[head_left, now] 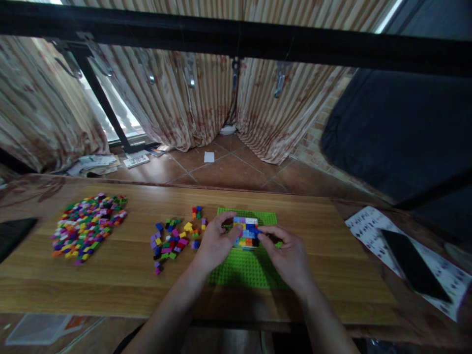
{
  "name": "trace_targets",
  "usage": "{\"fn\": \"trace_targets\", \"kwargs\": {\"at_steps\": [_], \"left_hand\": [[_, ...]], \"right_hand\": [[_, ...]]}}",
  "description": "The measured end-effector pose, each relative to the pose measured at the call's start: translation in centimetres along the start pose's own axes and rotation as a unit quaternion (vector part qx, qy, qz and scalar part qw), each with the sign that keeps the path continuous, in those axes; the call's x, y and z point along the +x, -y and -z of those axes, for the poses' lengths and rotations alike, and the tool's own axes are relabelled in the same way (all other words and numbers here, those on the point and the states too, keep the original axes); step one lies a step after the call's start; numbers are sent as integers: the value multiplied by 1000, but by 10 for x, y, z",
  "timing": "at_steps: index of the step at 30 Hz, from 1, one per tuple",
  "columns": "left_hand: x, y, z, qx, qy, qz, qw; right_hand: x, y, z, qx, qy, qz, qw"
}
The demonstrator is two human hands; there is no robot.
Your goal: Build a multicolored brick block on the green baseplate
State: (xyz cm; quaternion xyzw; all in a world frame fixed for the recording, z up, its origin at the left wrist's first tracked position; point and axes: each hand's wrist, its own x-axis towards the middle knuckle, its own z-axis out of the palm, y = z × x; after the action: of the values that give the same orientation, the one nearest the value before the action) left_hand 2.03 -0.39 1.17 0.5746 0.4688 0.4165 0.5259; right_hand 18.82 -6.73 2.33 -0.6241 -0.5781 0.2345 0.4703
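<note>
A green baseplate (243, 268) lies on the wooden table in front of me. A block of small coloured bricks (246, 227) is stuck on its far half. My left hand (216, 243) rests on the plate's left edge, its fingertips touching the left side of the brick block. From the right, my right hand (287, 253) pinches a small blue brick (257, 231) at the block's right edge.
A small scatter of loose bricks (173, 238) lies just left of my left hand. A larger pile of bricks (88, 223) sits at the table's far left. At the right a black phone (411, 263) rests on a printed sheet (368, 226). A dark tablet (13, 233) is at the left edge.
</note>
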Motion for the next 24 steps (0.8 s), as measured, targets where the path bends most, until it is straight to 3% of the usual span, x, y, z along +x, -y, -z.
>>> {"fn": "trace_targets", "kwargs": {"at_steps": [7, 15, 24], "left_hand": [[0, -4, -1, -9, -5, 6, 1000], [0, -1, -4, 11, -11, -11, 1000], [-2, -6, -18, 63, -61, -15, 996]], "right_hand": [[0, 1, 2, 8, 38, -6, 999], [3, 0, -5, 17, -7, -24, 1000], [3, 3, -13, 64, -45, -83, 994]]}}
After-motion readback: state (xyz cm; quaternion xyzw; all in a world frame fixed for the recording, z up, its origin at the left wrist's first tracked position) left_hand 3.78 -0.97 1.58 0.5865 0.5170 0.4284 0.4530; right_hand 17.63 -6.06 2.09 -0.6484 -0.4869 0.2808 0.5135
